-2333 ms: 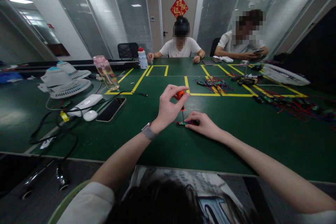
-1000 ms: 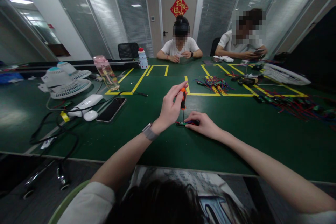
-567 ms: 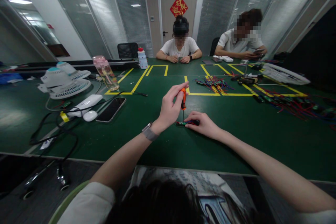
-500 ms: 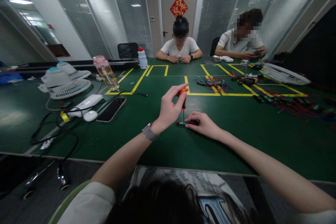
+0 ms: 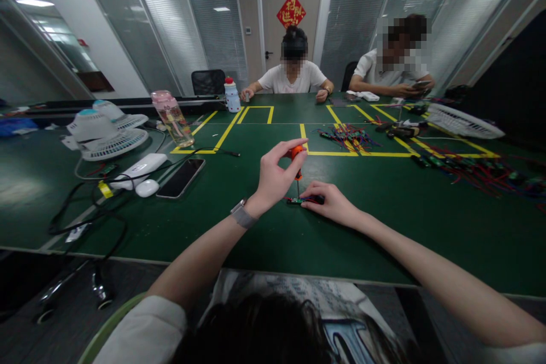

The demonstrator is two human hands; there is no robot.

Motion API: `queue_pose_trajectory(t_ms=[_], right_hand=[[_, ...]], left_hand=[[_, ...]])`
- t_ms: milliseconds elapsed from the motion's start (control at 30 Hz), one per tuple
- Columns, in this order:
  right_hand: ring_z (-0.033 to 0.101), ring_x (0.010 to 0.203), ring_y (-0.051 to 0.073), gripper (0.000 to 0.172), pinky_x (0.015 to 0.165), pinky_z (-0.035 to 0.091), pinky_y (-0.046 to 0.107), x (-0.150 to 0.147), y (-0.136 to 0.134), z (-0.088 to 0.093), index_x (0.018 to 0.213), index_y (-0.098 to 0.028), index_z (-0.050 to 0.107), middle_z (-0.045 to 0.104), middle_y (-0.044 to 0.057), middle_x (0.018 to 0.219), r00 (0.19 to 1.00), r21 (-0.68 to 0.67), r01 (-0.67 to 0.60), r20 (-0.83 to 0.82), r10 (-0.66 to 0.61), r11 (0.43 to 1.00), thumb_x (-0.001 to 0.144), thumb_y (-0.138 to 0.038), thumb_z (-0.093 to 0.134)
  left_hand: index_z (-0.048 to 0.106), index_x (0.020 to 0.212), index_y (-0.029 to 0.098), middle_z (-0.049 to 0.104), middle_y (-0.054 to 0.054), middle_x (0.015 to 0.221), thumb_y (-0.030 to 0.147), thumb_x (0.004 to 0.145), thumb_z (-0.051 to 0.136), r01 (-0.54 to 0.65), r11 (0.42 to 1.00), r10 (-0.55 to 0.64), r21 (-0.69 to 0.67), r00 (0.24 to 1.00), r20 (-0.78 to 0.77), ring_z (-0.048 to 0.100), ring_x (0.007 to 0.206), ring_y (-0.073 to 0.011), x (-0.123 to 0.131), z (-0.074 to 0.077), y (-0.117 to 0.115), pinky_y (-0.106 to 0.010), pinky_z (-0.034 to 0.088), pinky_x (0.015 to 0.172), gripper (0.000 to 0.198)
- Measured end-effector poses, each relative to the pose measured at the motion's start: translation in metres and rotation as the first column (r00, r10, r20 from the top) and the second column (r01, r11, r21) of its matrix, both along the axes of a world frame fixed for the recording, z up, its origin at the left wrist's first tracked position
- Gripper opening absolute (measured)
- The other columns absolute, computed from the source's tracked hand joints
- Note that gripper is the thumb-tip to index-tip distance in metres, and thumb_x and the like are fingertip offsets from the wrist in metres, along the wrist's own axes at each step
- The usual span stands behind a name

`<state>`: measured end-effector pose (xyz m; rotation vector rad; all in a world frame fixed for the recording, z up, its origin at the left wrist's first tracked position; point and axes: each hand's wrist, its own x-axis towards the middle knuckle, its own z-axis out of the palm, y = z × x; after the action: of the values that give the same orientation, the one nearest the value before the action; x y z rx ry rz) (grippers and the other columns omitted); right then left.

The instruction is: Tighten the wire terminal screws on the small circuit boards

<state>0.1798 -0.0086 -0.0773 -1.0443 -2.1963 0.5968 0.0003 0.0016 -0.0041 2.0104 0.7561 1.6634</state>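
My left hand (image 5: pixel 275 173), with a watch at the wrist, has its fingers around the top of a screwdriver (image 5: pixel 298 175) with an orange and black handle. The screwdriver stands upright, its thin shaft reaching down to a small green circuit board (image 5: pixel 295 201) on the table. With thumb and fingertips, my right hand (image 5: pixel 330 203) pinches the board's right end against the tabletop. Red and blue wires show by the board, and a dark part lies partly hidden under my right fingers. Whether the tip sits in a screw is too small to tell.
A phone (image 5: pixel 181 178), a white case (image 5: pixel 147 188), cables, a bottle (image 5: pixel 173 119) and white fans (image 5: pixel 108 131) are to the left. Wired boards (image 5: pixel 350 137) lie in a heap ahead, with more (image 5: pixel 478 168) to the right. Two people sit across the green table (image 5: pixel 256 250).
My left fingers have shifted slightly around the screwdriver handle, which has turned a little. My right hand stays put. The person opposite has moved both hands apart.
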Motion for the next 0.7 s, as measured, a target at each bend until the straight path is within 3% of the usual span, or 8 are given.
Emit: queue_pose_trajectory(t_ms=[100,200,300,433,500,700], right_hand=[[0.064,0.08,0.019,0.013,0.077,0.051,0.033,0.0,0.0004,-0.0004,0.091,-0.019,0.075,0.067,0.006,0.086,1.0,0.001,-0.004,0.0,0.004,1.0,0.081,-0.024,0.069],[0.064,0.08,0.019,0.013,0.078,0.051,0.033,-0.0001,0.0007,-0.0005,0.091,-0.018,0.075,0.067,0.006,0.086,1.0,0.002,-0.007,-0.001,0.007,1.0,0.081,-0.024,0.068],[0.063,0.08,0.019,0.013,0.078,0.051,0.033,-0.0003,0.0006,-0.0003,0.091,-0.019,0.075,0.067,0.006,0.086,1.0,0.005,-0.005,-0.005,0.005,1.0,0.081,-0.023,0.068],[0.063,0.08,0.019,0.013,0.078,0.051,0.034,-0.0006,0.0002,0.0002,0.09,-0.019,0.075,0.067,0.006,0.086,1.0,0.005,-0.001,-0.008,0.001,1.0,0.081,-0.024,0.069],[0.063,0.081,0.019,0.013,0.078,0.051,0.034,-0.0007,0.0,0.0006,0.091,-0.019,0.075,0.067,0.006,0.086,1.0,0.002,-0.003,-0.006,0.003,1.0,0.081,-0.024,0.069],[0.064,0.081,0.019,0.013,0.078,0.051,0.033,-0.0008,-0.0003,0.001,0.091,-0.018,0.075,0.067,0.007,0.087,1.0,-0.004,-0.007,-0.009,0.007,1.0,0.081,-0.022,0.068]], left_hand=[[0.068,0.104,0.022,0.065,-0.004,0.096,0.026,0.091,0.057,-0.065,0.996,0.068,0.06,0.996,-0.051,0.061,0.084,-0.0131,-0.0015,0.0019,-0.0006,-0.027,0.05,0.079,0.018],[0.063,0.117,0.022,0.065,-0.007,0.112,0.023,0.097,0.044,0.027,0.999,-0.025,0.025,0.999,-0.047,0.061,0.101,-0.0151,-0.0018,0.0016,-0.0002,-0.03,0.049,0.09,0.028],[0.059,0.123,0.021,0.066,-0.008,0.116,0.024,0.097,0.044,0.082,0.996,-0.082,-0.031,0.997,-0.009,0.064,0.098,-0.0152,-0.0004,0.0001,0.0002,-0.03,0.051,0.086,0.03],[0.067,0.106,0.022,0.064,-0.004,0.097,0.026,0.089,0.06,-0.066,0.996,0.068,0.058,0.997,-0.032,0.06,0.087,-0.0141,-0.0001,0.0007,-0.0005,-0.027,0.05,0.08,0.019],[0.069,0.104,0.023,0.06,-0.003,0.095,0.026,0.089,0.059,-0.112,0.99,0.117,0.089,0.992,-0.051,0.058,0.086,-0.0139,-0.0011,0.0014,-0.0005,-0.027,0.049,0.08,0.018],[0.057,0.126,0.022,0.063,-0.008,0.12,0.022,0.097,0.042,0.065,0.998,-0.065,-0.008,0.998,-0.014,0.063,0.101,-0.0159,-0.0012,-0.0019,0.0027,-0.031,0.05,0.089,0.033]])
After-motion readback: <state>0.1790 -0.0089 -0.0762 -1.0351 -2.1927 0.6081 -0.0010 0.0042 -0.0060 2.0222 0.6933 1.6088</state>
